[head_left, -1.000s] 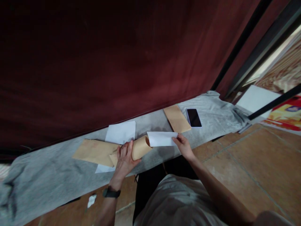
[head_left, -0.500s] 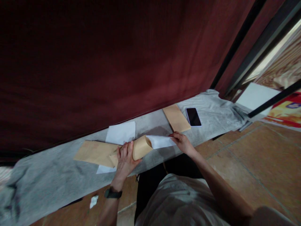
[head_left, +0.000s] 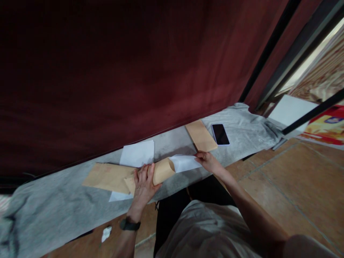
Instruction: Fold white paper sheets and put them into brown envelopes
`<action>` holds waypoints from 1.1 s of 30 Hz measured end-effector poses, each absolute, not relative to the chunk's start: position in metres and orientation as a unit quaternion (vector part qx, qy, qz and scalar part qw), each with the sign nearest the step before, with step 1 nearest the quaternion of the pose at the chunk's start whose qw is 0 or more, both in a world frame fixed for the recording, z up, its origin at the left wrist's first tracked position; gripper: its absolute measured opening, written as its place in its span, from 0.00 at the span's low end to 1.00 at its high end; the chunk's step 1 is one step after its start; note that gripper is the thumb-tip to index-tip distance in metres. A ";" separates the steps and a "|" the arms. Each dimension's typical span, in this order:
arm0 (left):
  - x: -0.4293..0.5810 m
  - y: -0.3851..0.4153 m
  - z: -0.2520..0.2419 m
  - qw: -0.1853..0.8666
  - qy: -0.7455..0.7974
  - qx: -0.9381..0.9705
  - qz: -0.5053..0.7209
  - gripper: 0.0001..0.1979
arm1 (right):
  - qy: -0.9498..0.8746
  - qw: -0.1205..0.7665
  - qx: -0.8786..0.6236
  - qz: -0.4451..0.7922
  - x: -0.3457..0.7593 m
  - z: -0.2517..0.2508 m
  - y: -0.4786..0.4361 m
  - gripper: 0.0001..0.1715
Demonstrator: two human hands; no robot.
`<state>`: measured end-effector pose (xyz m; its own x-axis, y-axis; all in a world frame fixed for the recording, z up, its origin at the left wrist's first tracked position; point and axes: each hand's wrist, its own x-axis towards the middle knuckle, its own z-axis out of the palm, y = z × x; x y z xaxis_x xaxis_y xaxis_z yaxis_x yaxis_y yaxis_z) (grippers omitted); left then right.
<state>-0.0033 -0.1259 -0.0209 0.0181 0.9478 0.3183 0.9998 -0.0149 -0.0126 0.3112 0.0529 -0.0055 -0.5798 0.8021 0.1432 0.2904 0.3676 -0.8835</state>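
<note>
My left hand [head_left: 145, 182] grips a brown paper envelope [head_left: 163, 170], its mouth bulging apart toward the right. A folded white sheet of paper [head_left: 185, 163] runs from that mouth to my right hand [head_left: 207, 161], whose fingers pinch its far end. How deep the sheet reaches inside is hidden. Beneath and left of my left hand lies another brown envelope [head_left: 107, 176], with a white paper corner [head_left: 118, 196] showing under its near edge. A stack of white paper [head_left: 137, 153] rests behind my left hand. Beyond my right hand is a further brown envelope [head_left: 201, 135].
A phone [head_left: 220, 134] lies on the grey cloth [head_left: 59, 204] covering the narrow bench. A dark red panel [head_left: 150, 89] rises along the far side. Black metal bars [head_left: 268, 50] stand at the right. A crumpled tissue [head_left: 106, 233] is on the tiled floor [head_left: 282, 179].
Both hands keep their holds on the envelope and the sheet, with hardly any movement between them. The view has shifted slightly.
</note>
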 end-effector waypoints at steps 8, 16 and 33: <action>0.000 -0.119 -0.018 0.110 -0.683 -0.710 -0.127 0.48 | -0.724 0.292 -0.365 0.507 0.309 -0.002 0.057 0.16; 0.010 -0.109 -0.014 0.105 -0.689 -0.699 -0.158 0.50 | -0.717 0.330 -0.380 0.483 0.297 0.016 0.039 0.17; 0.049 -0.091 0.009 0.144 -0.605 -0.737 -0.263 0.49 | -0.820 0.342 -0.390 0.242 0.280 0.067 -0.023 0.09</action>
